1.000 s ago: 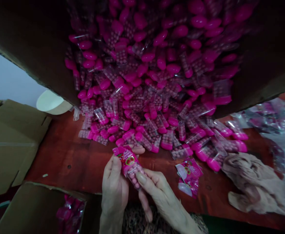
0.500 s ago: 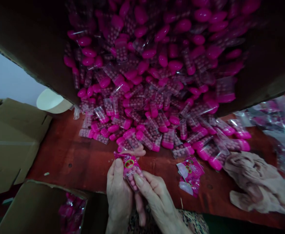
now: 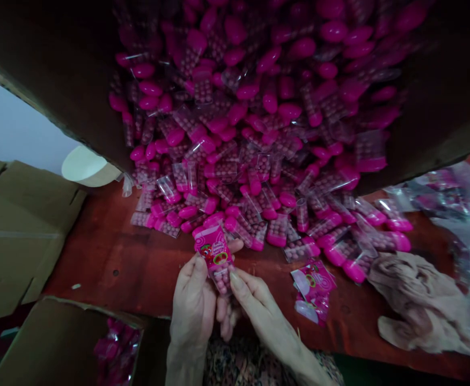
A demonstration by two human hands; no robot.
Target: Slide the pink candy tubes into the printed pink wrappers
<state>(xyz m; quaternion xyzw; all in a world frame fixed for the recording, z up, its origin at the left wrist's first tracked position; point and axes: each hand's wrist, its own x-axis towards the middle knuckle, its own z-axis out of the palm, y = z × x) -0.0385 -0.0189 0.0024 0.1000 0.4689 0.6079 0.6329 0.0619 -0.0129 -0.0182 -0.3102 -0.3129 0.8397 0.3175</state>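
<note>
A clear pack of pink candy balls with a printed pink label [image 3: 214,249] is held upright between both hands, in front of the pile. My left hand [image 3: 192,297] pinches its left edge between thumb and fingers. From the right, my right hand [image 3: 253,297] grips its lower part, with the thumb over the balls. Beyond them lies a large heap of clear candy containers with pink caps [image 3: 255,198], spilling onto the red table [image 3: 146,268]. Several loose pink labels [image 3: 313,287] rest right of my right hand.
An open cardboard box [image 3: 29,348] at lower left contains pink packs [image 3: 116,348]. A crumpled beige cloth [image 3: 420,300] and clear plastic bags [image 3: 460,198] lie at right. A white bowl [image 3: 86,166] and folded cardboard [image 3: 21,230] are at left.
The printed label now stands flat and faces the camera above the candy, where it was folded and partly covered before. My left thumb has moved down from the label.
</note>
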